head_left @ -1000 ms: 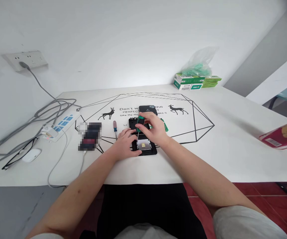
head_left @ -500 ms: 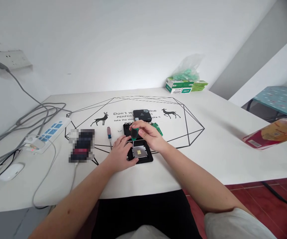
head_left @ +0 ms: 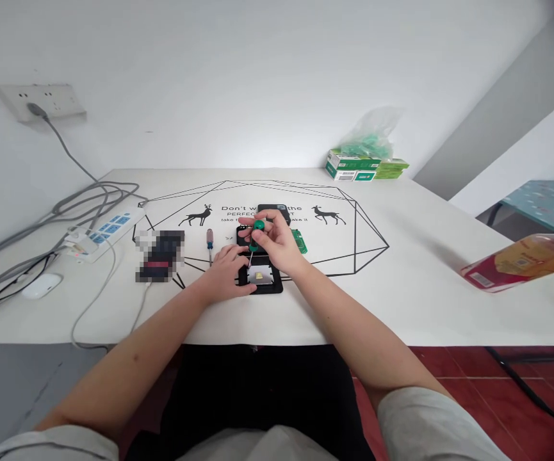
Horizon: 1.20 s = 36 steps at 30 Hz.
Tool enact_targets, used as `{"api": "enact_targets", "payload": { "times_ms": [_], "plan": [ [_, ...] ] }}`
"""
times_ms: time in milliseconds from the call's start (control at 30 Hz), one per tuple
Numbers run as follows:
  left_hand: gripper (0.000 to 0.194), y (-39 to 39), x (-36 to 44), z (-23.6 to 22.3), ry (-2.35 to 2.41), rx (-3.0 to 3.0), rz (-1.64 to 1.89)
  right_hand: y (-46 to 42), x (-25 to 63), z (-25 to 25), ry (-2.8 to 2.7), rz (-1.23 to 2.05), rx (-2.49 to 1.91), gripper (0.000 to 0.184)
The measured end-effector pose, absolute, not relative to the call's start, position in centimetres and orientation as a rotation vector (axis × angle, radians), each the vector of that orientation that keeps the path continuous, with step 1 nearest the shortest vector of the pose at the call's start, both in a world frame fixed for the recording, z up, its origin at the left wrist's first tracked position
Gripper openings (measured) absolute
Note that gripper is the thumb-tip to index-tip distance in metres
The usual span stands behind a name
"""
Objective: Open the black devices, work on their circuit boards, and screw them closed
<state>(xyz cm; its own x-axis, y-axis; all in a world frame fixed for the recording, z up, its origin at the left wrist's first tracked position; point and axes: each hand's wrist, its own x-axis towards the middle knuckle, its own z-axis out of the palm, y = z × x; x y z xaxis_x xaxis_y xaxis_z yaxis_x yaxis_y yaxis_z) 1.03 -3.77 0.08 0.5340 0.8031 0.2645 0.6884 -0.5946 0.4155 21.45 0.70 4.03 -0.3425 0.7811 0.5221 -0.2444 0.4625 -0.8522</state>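
Observation:
My right hand (head_left: 282, 246) is closed around the green handle of a screwdriver (head_left: 258, 226). The screwdriver's thin shaft slants down to the upper left part of a black plastic case (head_left: 271, 289). Inside that case lies a silvery metal plate (head_left: 266, 271) with a small pale yellow square on it. My left hand (head_left: 226, 274) grips the case at its left side, thumb along the near edge and fingers by the screwdriver tip. Behind my right hand are another black part, partly hidden, and a green circuit board (head_left: 300, 241).
A second screwdriver (head_left: 210, 239) lies left of my hands, with tiny screws (head_left: 229, 238) nearby. Farther left are a blurred-out phone (head_left: 161, 257), a power strip (head_left: 108, 234), cables and a white mouse (head_left: 41, 286). Boxes (head_left: 353, 165) stand against the wall; a plastic package (head_left: 517, 262) is at right.
The view has shifted a little. The screwdriver handle now leans more, its green end showing, and the fingers of my right hand have spread around it. My left hand stays on the case.

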Motion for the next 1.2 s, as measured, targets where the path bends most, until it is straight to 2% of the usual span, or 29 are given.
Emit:
{"api": "enact_targets", "payload": {
  "times_ms": [67, 200, 300, 567, 733, 867, 933, 1067, 1200],
  "plan": [
    [0.035, -3.8, 0.9, 0.1, 1.259, 2.507, 0.643, 0.6, 21.4, 4.1, -1.654, 1.040, -0.475, 0.045],
    [0.035, -3.9, 0.8, -0.1, 1.251, 2.502, 0.671, 0.6, 21.7, 4.5, -1.765, 0.629, -0.562, 0.042],
    [0.035, -3.9, 1.0, -0.3, 1.271, 2.493, 0.701, 0.6, 21.9, 4.7, -1.802, 0.510, -0.599, 0.040],
    [0.034, -3.8, 1.3, 0.1, 1.306, 2.523, 0.637, 0.4, 22.0, 4.7, -1.638, 0.704, -0.590, 0.026],
    [0.027, -3.5, 1.3, 0.3, 1.300, 2.516, 0.655, 0.6, 21.3, 4.8, -1.576, 0.941, -0.647, 0.050],
    [0.018, -3.2, 1.1, 0.2, 1.277, 2.512, 0.671, 1.9, 21.3, 5.5, -1.678, 1.065, -0.538, 0.047],
    [0.014, -2.9, 0.9, 0.0, 1.260, 2.517, 0.687, 3.0, 21.6, 5.8, -1.778, 1.024, -0.514, 0.045],
    [0.031, -2.1, 0.7, -0.7, 1.270, 2.537, 0.716, 4.8, 22.4, 6.3, -1.924, 0.743, -0.561, 0.034],
    [0.031, -1.9, 0.7, -1.0, 1.270, 2.547, 0.760, 4.7, 22.5, 6.3, -1.923, 0.693, -0.512, 0.027]
  ]
}}
